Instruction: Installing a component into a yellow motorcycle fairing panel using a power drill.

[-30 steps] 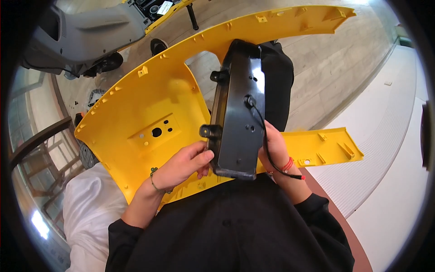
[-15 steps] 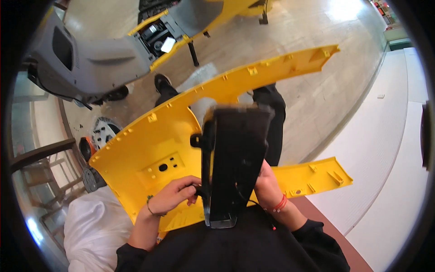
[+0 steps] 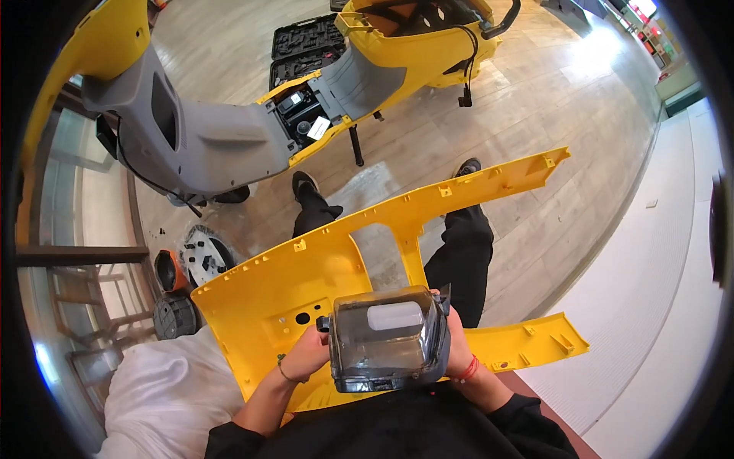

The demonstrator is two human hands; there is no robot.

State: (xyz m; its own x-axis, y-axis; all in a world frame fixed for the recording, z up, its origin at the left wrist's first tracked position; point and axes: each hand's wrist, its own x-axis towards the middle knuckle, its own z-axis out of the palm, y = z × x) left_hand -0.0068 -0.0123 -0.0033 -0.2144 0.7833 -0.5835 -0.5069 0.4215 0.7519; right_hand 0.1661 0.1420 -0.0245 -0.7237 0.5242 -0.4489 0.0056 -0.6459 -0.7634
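Observation:
A boxy black headlight (image 3: 382, 344) with a smoky clear lens is held up in front of my body, lens side up. My left hand (image 3: 308, 356) grips its left edge by a small black lug. Closed around its right side is my right hand (image 3: 459, 348), with fingers partly hidden behind the housing. Under both hands a large yellow scooter body panel (image 3: 306, 268) lies across my lap, its inner face with clips and holes showing. The headlight covers part of the panel.
A partly stripped yellow and grey scooter (image 3: 222, 141) stands ahead to the left, with a black tool case (image 3: 306, 46) beyond it. White wrapped material (image 3: 172, 390) lies at my left, near a black round part (image 3: 174, 316) and an orange part (image 3: 170, 271). A white ridged board (image 3: 612, 306) is on the right.
The headlight has turned from its dark back to its lens side and sits lower. My view has tilted up, showing more of the scooter. Both hands keep hold of the headlight.

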